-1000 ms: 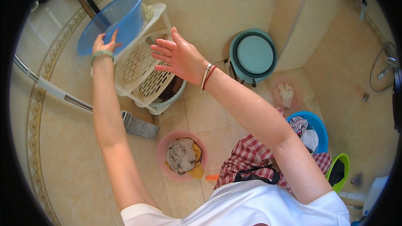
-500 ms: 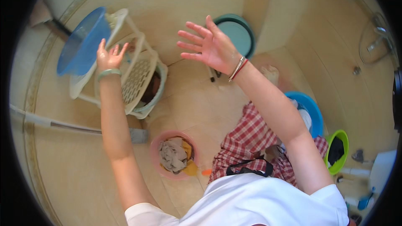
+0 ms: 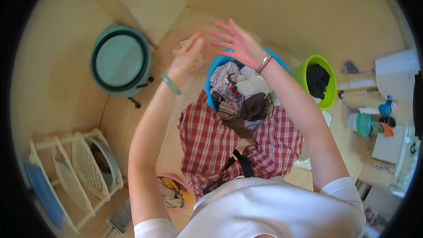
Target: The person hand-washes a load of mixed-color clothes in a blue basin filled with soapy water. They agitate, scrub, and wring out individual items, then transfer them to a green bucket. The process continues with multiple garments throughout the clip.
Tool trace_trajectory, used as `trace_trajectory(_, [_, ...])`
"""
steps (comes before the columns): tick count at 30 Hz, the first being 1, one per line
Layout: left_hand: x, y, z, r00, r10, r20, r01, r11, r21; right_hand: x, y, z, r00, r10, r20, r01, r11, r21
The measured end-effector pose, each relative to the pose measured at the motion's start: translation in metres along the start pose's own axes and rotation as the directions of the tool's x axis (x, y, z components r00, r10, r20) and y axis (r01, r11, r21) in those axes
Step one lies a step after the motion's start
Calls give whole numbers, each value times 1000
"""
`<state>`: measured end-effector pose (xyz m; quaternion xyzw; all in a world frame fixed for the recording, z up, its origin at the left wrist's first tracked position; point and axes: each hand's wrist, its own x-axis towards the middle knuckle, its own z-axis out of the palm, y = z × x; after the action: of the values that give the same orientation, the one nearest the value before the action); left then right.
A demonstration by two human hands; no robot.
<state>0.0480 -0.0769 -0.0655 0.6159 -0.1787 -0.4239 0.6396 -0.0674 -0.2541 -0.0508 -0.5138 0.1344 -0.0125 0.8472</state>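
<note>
Both of my hands are raised in front of me and hold nothing. My left hand [image 3: 187, 57], a green bangle at its wrist, is blurred by motion, with its fingers stretched out. Close by on its right, my right hand [image 3: 240, 44] has its fingers spread. Below and beyond them stands a blue tub [image 3: 210, 93] heaped with clothes [image 3: 227, 78], striped, white and dark brown. Behind my left hand, a pink basin [image 3: 168, 49] with pale cloth in it is partly hidden. The tub is between my knees, in red checked trousers [image 3: 207, 125].
A green basin [image 3: 120, 59] leans at the left wall. Lower left stands a cream shelf rack [image 3: 83, 172] with a blue basin [image 3: 44, 194]. Another pink basin [image 3: 187, 202] with clothes is by my left side. At right are a lime bucket [image 3: 328, 99] holding black cloth and a toilet [image 3: 396, 72].
My view has swung to the right, bringing the blue tub to the middle and the rack to the lower left. My hands have come closer together; both stay empty.
</note>
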Motion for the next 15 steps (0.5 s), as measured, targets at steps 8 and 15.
trace_trajectory(8, [115, -151, 58, 803, -10, 596, -578, 228, 784, -58, 138, -204, 906, -135, -401, -386, 124, -914])
trace_trajectory(15, [124, -299, 37, 730, -122, 672, -678, -5, 735, -52, 296, -174, 889, -132, -438, -453, -124, -883])
